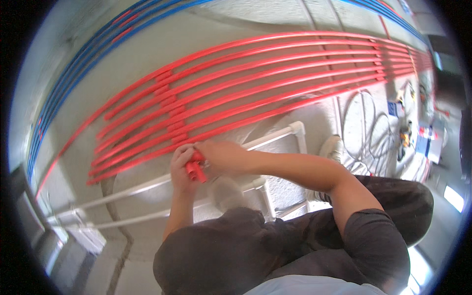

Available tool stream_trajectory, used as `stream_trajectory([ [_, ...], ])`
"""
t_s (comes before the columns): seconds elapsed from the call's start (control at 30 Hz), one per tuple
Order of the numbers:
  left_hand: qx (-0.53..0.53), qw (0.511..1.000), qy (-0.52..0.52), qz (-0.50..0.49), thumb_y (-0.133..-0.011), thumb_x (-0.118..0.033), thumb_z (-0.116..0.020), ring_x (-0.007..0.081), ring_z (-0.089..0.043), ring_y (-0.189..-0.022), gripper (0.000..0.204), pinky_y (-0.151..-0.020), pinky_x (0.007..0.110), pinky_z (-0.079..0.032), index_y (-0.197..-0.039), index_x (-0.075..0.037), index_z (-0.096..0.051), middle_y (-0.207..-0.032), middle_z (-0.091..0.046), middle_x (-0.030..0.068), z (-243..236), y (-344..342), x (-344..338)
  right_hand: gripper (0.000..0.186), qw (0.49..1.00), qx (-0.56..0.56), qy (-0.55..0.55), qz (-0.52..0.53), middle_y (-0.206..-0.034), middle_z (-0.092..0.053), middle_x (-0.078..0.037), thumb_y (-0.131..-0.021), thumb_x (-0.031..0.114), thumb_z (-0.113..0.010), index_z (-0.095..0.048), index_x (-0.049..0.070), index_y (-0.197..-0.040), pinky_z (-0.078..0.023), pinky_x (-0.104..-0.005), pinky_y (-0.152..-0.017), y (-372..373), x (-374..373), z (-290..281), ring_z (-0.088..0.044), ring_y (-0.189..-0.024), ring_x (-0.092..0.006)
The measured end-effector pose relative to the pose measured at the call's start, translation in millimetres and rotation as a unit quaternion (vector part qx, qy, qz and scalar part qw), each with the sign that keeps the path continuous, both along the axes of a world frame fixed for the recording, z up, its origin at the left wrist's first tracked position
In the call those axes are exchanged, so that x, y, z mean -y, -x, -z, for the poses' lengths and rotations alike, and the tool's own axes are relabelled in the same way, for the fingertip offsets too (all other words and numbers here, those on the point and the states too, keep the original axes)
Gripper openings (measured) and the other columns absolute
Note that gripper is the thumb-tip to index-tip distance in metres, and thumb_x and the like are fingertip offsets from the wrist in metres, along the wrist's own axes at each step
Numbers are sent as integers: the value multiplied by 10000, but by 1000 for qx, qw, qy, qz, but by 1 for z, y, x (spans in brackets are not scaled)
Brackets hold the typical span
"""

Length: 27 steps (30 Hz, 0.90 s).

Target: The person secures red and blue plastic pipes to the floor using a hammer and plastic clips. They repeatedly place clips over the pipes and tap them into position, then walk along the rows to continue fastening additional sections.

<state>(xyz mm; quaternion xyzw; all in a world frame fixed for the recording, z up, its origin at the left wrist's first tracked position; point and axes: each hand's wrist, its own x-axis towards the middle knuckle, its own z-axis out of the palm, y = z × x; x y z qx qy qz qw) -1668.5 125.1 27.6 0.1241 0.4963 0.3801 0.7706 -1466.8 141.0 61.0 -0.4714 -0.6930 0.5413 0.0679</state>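
Observation:
Short red pipe pieces (195,171) are bunched in my left hand (181,164), its fingers closed round them just below the lowest long red pipe. My right hand (221,156) reaches across from the right, slightly blurred, its fingers curled at the top of those pieces; what exactly they grip is hidden. Parallel red pipes (275,69), joined by rows of red clips (172,110), run along the grey surface in front of me. One longer red pipe curves down to the far left.
Blue pipes (78,73) run along the upper left and upper right. White pipes with elbows (297,128) lie below the red ones, near my shoes (332,147). At the right are coiled cables (359,128), yellow-black tools (404,140) and a blue-grey box (425,145).

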Motion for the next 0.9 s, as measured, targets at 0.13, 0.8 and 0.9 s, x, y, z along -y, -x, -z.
stream_trajectory([
  [0.13,47,997,-54,-12,-1080,-268,-525,237,-680,-1100,335,-911,395,-578,-1265,-6,-622,-1203,-688,117,-3,-4,0,459,992,-86,62,75,-1221,-650,-268,-915,231,-675,-565,-44,-1266,-556,-525,-907,7,-4,-4,-669,-1108,-471],
  [0.8,76,996,11,-50,-1080,-155,-504,200,-649,-1080,215,-950,365,-537,-1198,-7,-606,-1104,-645,88,-7,-19,0,545,990,-65,52,111,-1182,-579,-300,-942,360,-661,-589,-91,-1239,-489,-491,-994,31,10,0,-558,-1147,-432],
  [0.9,101,992,22,-72,-1092,-184,-494,247,-641,-1134,242,-1003,423,-530,-1220,-12,-607,-1176,-647,106,-13,-25,-2,557,990,-38,6,134,-1207,-570,-274,-939,366,-674,-583,-67,-1277,-454,-506,-1022,33,10,-6,-520,-1181,-421],
])
